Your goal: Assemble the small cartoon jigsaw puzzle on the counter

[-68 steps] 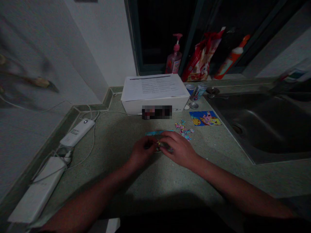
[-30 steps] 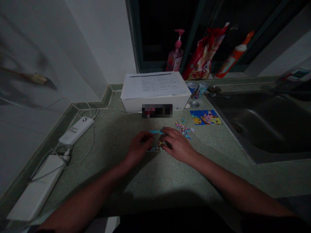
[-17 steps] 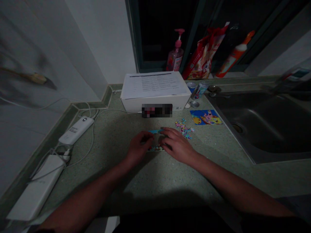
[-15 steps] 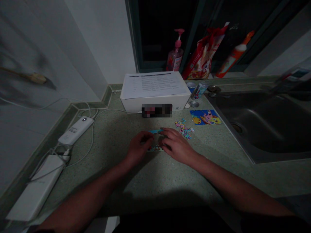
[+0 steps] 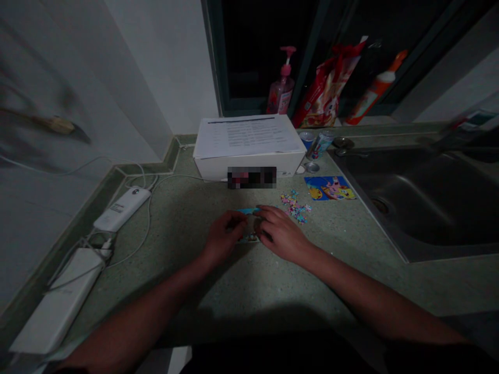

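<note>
Between my hands lies a small, partly assembled jigsaw puzzle (image 5: 249,240), with a blue strip on its far side and a colourful strip on its near side; its middle shows a dull grey-green. My left hand (image 5: 223,232) is at the puzzle's left edge, thumb and forefinger brought together; whatever is between them is too small to make out. Over the right edge rests my right hand (image 5: 284,234), fingers bent and apart, fingertips touching the puzzle. Just beyond that hand is a loose heap of tiny puzzle pieces (image 5: 299,212). A cartoon picture card (image 5: 331,188) lies farther right.
A white box (image 5: 249,140) with a printed sheet on top stands behind the puzzle. Cans (image 5: 322,144) are beside it. The metal sink (image 5: 413,249) is at right. White power banks (image 5: 122,209) and cables lie left. A pump bottle (image 5: 281,93) stands by the window.
My right hand has shifted very slightly over the puzzle's right edge. My left hand and the things around stay where they were.
</note>
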`<state>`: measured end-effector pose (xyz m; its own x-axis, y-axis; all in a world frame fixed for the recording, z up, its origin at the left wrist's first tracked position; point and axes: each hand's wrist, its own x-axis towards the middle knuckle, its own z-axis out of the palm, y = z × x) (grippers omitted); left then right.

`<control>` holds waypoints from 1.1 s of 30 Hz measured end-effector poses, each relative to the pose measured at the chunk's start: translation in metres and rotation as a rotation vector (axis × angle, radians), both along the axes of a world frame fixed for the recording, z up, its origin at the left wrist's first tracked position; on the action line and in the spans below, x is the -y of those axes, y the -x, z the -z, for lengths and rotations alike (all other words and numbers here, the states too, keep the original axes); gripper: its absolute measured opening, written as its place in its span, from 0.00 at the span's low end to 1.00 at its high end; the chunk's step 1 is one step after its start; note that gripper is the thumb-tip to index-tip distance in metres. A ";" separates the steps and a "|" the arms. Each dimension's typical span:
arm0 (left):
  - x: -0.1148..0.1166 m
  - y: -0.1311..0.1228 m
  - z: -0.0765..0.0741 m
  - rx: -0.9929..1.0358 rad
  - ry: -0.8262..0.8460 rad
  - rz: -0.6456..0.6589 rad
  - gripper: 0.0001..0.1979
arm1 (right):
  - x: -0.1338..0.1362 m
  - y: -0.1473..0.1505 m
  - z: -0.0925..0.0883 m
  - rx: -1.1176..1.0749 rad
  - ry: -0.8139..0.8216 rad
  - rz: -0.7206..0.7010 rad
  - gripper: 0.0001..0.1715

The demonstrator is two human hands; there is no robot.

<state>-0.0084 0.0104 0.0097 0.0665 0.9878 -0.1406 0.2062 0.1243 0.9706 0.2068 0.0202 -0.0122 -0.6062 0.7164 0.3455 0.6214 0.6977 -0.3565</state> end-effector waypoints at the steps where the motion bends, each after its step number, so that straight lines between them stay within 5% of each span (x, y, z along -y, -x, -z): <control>1: 0.000 0.000 0.000 -0.007 0.001 -0.004 0.10 | 0.000 0.000 0.000 0.000 0.000 0.000 0.05; 23: 0.000 0.002 0.006 0.001 -0.009 -0.020 0.09 | -0.002 -0.005 0.000 -0.008 -0.016 -0.019 0.12; 33: -0.002 0.002 0.000 -0.010 0.001 -0.037 0.09 | -0.003 -0.006 -0.002 -0.002 -0.018 0.028 0.06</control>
